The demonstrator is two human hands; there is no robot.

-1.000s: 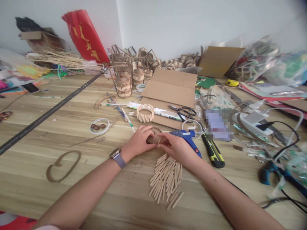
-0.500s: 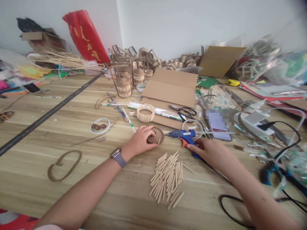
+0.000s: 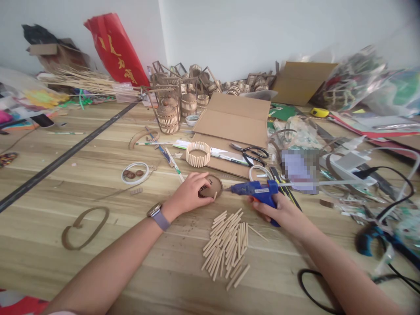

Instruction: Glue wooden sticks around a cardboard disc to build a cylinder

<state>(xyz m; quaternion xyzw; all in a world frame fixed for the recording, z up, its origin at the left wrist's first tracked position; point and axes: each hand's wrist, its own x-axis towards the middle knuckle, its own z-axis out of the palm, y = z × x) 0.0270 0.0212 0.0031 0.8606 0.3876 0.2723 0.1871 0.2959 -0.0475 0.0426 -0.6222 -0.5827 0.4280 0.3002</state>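
Note:
My left hand [image 3: 193, 192] is closed around the left side of a round brown cardboard disc [image 3: 215, 184] lying on the table. A short wooden stick [image 3: 215, 195] stands at the disc's edge, by my fingertips. My right hand [image 3: 274, 209] is wrapped round the grip of a blue glue gun [image 3: 254, 188], its nozzle at the disc's right edge. A clear glue stick juts from the gun's back. Below the disc lies a pile of short wooden sticks [image 3: 226, 245]. Behind it sits a ring of upright sticks [image 3: 198, 155].
Black scissors [image 3: 251, 152] and flat cardboard [image 3: 232, 113] lie behind. Small stick baskets [image 3: 168, 116] stand at the back. A phone [image 3: 300, 170], a white power strip [image 3: 351, 168] and cables are at the right. A dark bar [image 3: 68, 153] crosses the left.
My right hand has closed round the glue gun's grip, and the gun has been raised and levelled with its nozzle towards the disc. My left hand stays at the disc.

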